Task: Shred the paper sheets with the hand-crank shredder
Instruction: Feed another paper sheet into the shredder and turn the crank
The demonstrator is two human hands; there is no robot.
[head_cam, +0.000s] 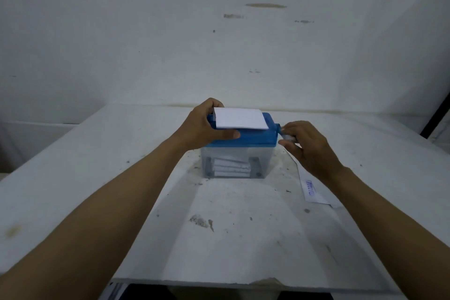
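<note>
A small shredder [255, 137] with a blue lid and a clear bin stands in the middle of the white table [73, 178]. A white paper sheet [239, 118] sticks out of the lid's slot. My left hand [204, 126] grips the lid's left end, thumb on the front and fingers over the back. My right hand [309, 146] pinches the white knob of the crank [286, 135] at the lid's right side. White paper pieces [231, 167] lie inside the bin.
A folded white paper with blue print [310, 189] lies on the table right of the shredder, under my right forearm. The tabletop is stained with dark specks. A white wall stands close behind the table.
</note>
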